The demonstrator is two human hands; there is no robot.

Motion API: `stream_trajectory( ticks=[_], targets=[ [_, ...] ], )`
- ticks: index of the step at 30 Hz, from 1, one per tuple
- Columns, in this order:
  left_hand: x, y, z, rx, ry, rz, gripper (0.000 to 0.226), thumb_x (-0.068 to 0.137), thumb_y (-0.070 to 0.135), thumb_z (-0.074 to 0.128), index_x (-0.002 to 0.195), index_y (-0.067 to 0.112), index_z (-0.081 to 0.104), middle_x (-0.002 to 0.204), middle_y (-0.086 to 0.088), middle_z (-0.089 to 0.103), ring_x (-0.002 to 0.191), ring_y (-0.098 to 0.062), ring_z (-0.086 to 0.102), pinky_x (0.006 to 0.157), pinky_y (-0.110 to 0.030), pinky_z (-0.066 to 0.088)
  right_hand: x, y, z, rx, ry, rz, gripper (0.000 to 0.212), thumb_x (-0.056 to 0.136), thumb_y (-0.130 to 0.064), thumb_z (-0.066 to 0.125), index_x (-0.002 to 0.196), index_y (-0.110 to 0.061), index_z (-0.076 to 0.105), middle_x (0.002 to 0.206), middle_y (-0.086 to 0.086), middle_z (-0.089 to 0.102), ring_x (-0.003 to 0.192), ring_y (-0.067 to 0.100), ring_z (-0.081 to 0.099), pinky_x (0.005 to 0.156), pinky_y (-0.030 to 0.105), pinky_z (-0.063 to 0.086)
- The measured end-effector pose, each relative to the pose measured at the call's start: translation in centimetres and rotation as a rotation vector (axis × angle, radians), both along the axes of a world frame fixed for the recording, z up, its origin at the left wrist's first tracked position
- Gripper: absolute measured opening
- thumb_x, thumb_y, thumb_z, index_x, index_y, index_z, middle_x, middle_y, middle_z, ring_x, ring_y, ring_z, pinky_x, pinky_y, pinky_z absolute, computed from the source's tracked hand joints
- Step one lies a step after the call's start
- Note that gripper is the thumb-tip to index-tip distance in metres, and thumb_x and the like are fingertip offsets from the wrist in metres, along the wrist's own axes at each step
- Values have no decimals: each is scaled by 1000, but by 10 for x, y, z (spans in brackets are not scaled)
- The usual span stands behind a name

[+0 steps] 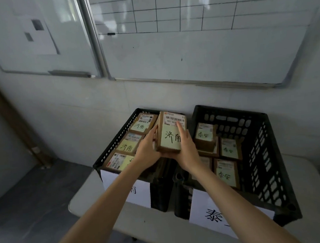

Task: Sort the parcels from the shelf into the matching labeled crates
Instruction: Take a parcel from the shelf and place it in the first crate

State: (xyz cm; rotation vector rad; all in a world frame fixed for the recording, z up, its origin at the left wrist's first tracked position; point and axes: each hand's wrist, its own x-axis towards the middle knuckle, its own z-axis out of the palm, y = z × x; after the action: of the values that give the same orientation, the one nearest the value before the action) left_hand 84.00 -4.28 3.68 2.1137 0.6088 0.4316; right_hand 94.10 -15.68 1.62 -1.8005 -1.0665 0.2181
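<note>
The left hand (148, 149) and right hand (186, 151) clasp the 济南 parcel (173, 137) by its long sides above the left crate (116, 138); it looks stiff and probably light.

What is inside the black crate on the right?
Cardboard parcels, each with a handwritten yellow label, lie in the right crate. The right forearm covers its near-left corner, and lower layers are hidden.

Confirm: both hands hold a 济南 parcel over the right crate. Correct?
Wrong crate. In the head view the left hand and right hand hold the 济南 parcel over the left crate, not the right crate. The rest stands.
</note>
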Motion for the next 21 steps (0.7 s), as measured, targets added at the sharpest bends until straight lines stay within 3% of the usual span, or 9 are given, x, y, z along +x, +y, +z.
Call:
stream_trajectory(
  ticks=[1,3,4,6,8,10,15,19,21],
  targets=[
    [2,5,2,-11,9,-2,95,73,15,78,150,26,23,136,2,52,125,-16,49,101,-47,47,4,4,-1,3,35,5,115,73,-7,82,154,-37,6,156,1,15,138,18,32,97,51,51],
    [6,19,4,-61,9,17,86,77,1,71,148,20,27,140,-1,48,124,-14,47,99,-37,47,11,12,0,-34,67,-11,116,74,-12,82,156,-33,2,156,4,15,137,12,30,109,38,40],
    [7,27,5,-81,7,28,82,78,-8,65,147,17,28,142,-3,45,123,-13,46,93,-27,49,15,16,2,-55,59,-29,117,74,-16,83,156,-30,0,157,6,16,136,12,29,110,30,32],
    [10,47,6,-88,-16,56,82,79,-17,57,147,17,27,143,-3,42,126,-14,45,74,-15,50,25,23,4,-82,67,-70,117,76,-24,82,156,-30,-3,157,7,15,139,17,28,112,31,27],
    [12,69,3,-91,-44,120,78,82,-15,56,146,18,30,143,-2,43,124,-16,47,72,-17,51,32,30,6,-96,89,-86,116,77,-29,81,156,-31,-4,157,8,14,142,22,26,115,38,25],
    [13,87,2,-111,-65,196,68,85,-11,56,143,17,34,140,-2,48,119,-16,52,84,-26,51,37,39,8,-132,101,-95,117,76,-31,81,155,-32,-5,157,9,14,142,23,25,116,41,24],
    [16,128,-7,-155,-80,261,55,88,-5,56,138,13,40,131,-2,56,113,-16,55,84,-26,48,44,62,8,-238,171,-101,118,77,-35,80,155,-32,-9,153,11,25,138,25,34,113,42,31],
    [20,153,-18,-171,-77,266,47,89,0,56,133,13,46,124,1,58,111,-16,57,92,-40,52,30,69,-2,-310,313,-66,115,79,-41,77,153,-34,-12,153,6,29,136,25,38,109,41,37],
    [25,162,-25,-178,-68,253,44,89,0,56,130,13,49,120,3,59,111,-15,57,93,-40,52,19,69,-12,-359,356,-28,115,80,-39,76,153,-34,-13,153,3,30,137,23,37,109,39,37]
  ],
)
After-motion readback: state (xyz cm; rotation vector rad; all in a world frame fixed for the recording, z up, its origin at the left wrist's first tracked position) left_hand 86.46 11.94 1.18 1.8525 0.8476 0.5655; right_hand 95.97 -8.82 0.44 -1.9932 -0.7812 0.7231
